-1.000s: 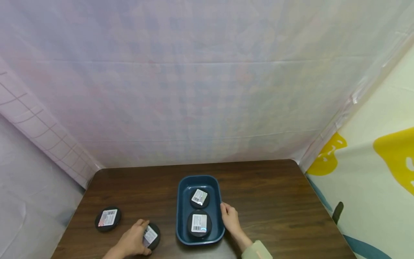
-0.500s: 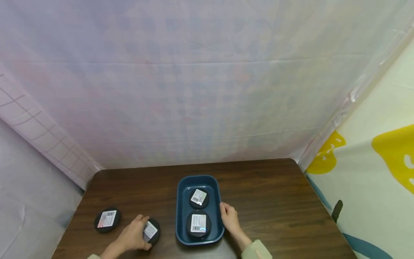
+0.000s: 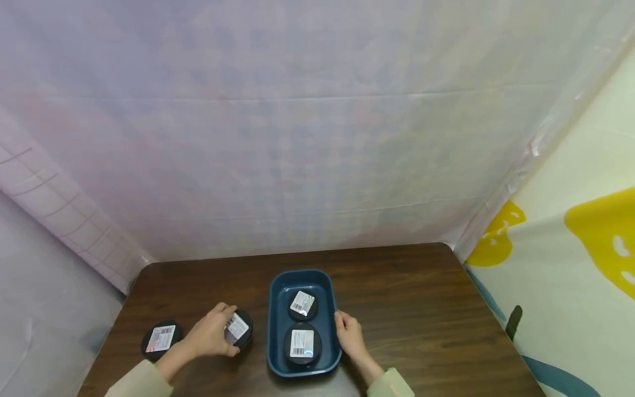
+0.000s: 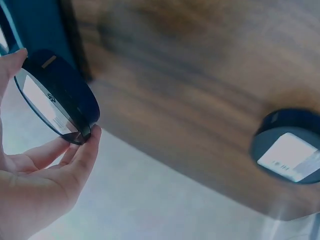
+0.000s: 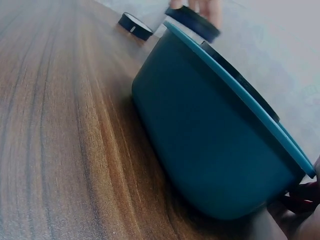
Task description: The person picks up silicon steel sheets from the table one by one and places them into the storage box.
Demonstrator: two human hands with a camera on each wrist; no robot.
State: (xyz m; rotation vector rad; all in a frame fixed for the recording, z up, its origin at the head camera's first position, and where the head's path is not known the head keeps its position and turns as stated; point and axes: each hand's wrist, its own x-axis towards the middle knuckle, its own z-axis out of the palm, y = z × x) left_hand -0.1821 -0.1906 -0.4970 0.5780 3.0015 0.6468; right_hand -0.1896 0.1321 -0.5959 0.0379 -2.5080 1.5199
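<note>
My left hand (image 3: pixel 210 331) grips a round, flat black container (image 3: pixel 244 326) with a white barcode label on top. In the left wrist view, this container (image 4: pixel 65 95) hangs over the table, tilted, pinched between thumb and fingertips. To its right stands a deep blue rectangular tray (image 3: pixel 278 300). My right hand (image 3: pixel 351 335) holds the tray's right rim. Inside the tray lie two similar labelled containers, a far one (image 3: pixel 302 314) and a near one (image 3: pixel 302 358). In the right wrist view, the tray's wall (image 5: pixel 210 130) hides most of what it holds.
Another labelled black container (image 3: pixel 161 339) lies on the brown wooden table (image 3: pixel 421 320), left of my left hand and partly behind the forearm. Pale patterned sheets (image 3: pixel 297 138) hang behind the table and at both sides.
My left hand has lifted the container off the table and moved it slightly up and right, towards the tray. The right hand keeps its hold on the tray.
</note>
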